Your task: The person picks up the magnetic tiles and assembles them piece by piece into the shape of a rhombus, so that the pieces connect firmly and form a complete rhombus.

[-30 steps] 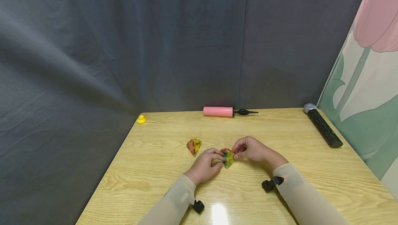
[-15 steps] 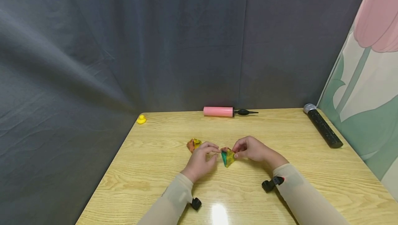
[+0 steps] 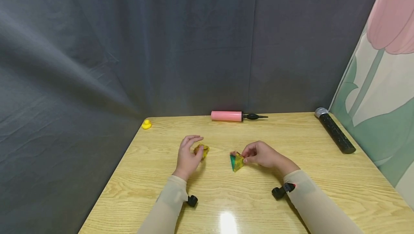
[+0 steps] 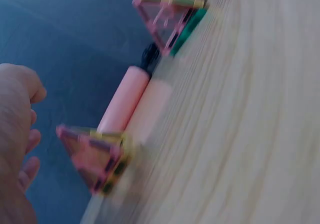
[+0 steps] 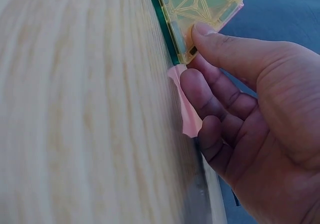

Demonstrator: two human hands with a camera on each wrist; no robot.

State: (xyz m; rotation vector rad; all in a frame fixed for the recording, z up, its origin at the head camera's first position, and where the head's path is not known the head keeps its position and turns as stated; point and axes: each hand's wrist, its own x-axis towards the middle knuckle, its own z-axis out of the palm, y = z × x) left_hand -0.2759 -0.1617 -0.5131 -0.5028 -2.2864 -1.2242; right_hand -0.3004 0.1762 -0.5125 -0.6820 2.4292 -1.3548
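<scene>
My right hand [image 3: 263,155] pinches the edge of a yellow triangular magnetic tile [image 5: 200,6] between thumb and fingers. That tile stands joined to a green tile [image 3: 232,163] and a pinkish tile [image 4: 165,23], in a small pyramid-like shape on the table. To the left, my left hand [image 3: 187,160] hovers beside a second pyramid of magnetic tiles [image 4: 97,159], orange-pink and yellow. In the left wrist view a gap shows between the hand and this pyramid. The left fingers are spread and loosely bent, holding nothing. From the head, the left thumb partly covers the second pyramid.
A pink hand pump [image 3: 227,116] with a black nozzle lies at the back edge of the wooden table [image 3: 258,205]. A yellow rubber duck [image 3: 146,124] sits at the far left corner. Along the right edge lies a black microphone [image 3: 336,132]. A dark curtain [image 3: 194,47] hangs behind.
My left hand has let go of the green-and-yellow tile shape and moved left to the second pyramid. My right hand keeps its pinch and has hardly moved.
</scene>
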